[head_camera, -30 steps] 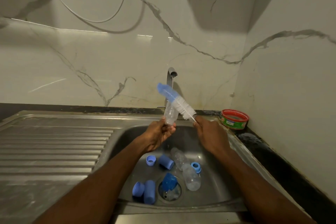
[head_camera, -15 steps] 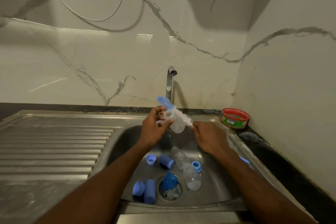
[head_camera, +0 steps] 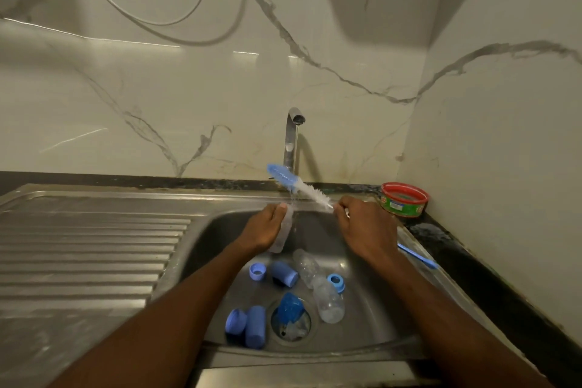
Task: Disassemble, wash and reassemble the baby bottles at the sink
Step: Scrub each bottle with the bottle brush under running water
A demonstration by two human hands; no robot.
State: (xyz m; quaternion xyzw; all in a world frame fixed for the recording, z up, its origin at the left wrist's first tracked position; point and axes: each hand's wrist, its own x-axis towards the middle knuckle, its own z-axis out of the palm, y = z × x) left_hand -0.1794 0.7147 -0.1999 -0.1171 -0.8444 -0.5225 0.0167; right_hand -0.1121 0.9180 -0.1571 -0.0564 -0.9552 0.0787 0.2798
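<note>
Blue caps point(head_camera: 255, 321) and clear bottles point(head_camera: 327, 296) lie apart in the sink point(head_camera: 362, 331): disassembly done, washing underway, reassembly left. Left hand point(head_camera: 266, 230) grips a bottle point(head_camera: 283, 235) under the tap point(head_camera: 293, 138); right hand point(head_camera: 362, 227), three o'clock, pinches the brush point(head_camera: 299, 186).

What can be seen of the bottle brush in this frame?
The bottle brush is a long, thin tool with a blue tip section, white bristles behind it and a blue handle that pokes out past the right wrist. The right hand grips it just behind the bristles. It slants up and to the left over the sink basin, its head out in the open in front of the tap, apart from the clear bottle held in the left hand. A thin water stream falls beside the bristles.
</note>
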